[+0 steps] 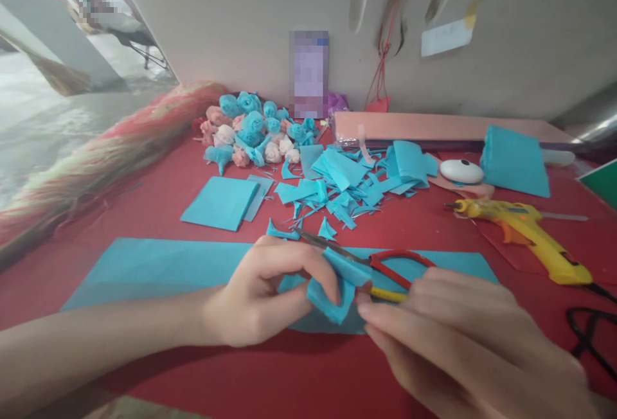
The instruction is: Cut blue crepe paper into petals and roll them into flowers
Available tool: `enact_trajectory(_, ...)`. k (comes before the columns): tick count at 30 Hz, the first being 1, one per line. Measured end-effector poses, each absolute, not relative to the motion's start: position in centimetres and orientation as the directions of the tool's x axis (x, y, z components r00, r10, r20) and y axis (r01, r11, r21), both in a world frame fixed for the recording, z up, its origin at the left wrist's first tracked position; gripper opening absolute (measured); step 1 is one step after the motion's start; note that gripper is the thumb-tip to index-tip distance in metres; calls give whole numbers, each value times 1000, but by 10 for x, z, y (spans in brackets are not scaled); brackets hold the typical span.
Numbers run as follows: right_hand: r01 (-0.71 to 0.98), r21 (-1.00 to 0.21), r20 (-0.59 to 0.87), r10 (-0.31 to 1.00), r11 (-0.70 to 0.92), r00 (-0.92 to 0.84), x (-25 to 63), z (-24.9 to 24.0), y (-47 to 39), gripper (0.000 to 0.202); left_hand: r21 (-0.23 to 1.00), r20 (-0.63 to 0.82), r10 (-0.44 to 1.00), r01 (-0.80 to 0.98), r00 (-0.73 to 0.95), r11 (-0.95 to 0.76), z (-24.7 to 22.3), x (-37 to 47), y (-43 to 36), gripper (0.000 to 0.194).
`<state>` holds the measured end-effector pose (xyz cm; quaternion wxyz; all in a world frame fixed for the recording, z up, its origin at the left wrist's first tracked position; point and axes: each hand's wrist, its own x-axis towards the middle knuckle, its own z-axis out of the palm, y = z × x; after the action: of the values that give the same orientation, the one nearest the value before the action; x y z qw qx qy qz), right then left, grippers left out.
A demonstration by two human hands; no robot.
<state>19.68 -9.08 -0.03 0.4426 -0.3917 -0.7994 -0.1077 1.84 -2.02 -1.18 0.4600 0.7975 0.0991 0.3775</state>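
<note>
Between my two hands is a small curled piece of blue crepe paper (pixel 332 300). My left hand (pixel 274 284) pinches it, with the index finger bent over into the curl. My right hand (pixel 457 329) holds its right edge between thumb and fingertips. A yellow stick (pixel 388 295) shows just beside the right fingertips; whether those fingers grip it is unclear. Behind the hands, red-handled scissors (pixel 395 258) lie on a long flat sheet of blue paper (pixel 159 265).
Blue scraps (pixel 342 175) lie mid-table on the red surface (pixel 144 374), with paper flowers (pixel 253 126) behind. A folded blue stack (pixel 219 202) sits left. At right are a yellow glue gun (pixel 535 232), a white oval object (pixel 461 171) and a black cable (pixel 588 335).
</note>
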Motion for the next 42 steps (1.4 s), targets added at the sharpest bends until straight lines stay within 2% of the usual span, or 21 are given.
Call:
enact_trajectory(3,770,-254,806,568,585,-166,197,1,-89,5,823,512,506,-228,695,-520,-9,20,-21,19)
enact_trajectory(7,751,-218,712,628,623,-315,203,5,-89,10,804,522,479,-219,706,-553,-8,20,-22,17)
enact_trajectory(12,716,-147,646,614,682,-453,209,10,-89,16,780,530,448,-205,720,-592,-12,18,-23,18)
enact_trajectory(20,716,-16,659,546,698,-518,204,13,-89,18,768,556,448,-227,700,-599,-16,19,-23,17)
enact_trajectory(24,735,-12,690,537,678,-485,205,13,-90,19,759,563,435,-232,703,-608,-15,20,-22,19)
enact_trajectory(27,695,-33,656,540,718,-527,209,8,-93,15,754,564,417,-238,713,-612,-15,20,-22,21)
enact_trajectory(31,673,-75,615,565,736,-549,216,2,-98,20,750,568,410,-243,714,-615,-14,20,-21,21)
enact_trajectory(35,668,-49,574,568,742,-589,218,3,-98,21,746,579,411,-253,704,-616,-14,20,-22,20)
enact_trajectory(38,690,-22,623,550,723,-556,213,4,-96,16,752,570,419,-243,707,-613,-14,19,-24,21)
enact_trajectory(42,772,-48,752,531,634,-390,201,1,-95,7,742,568,418,-221,709,-632,-14,18,-24,20)
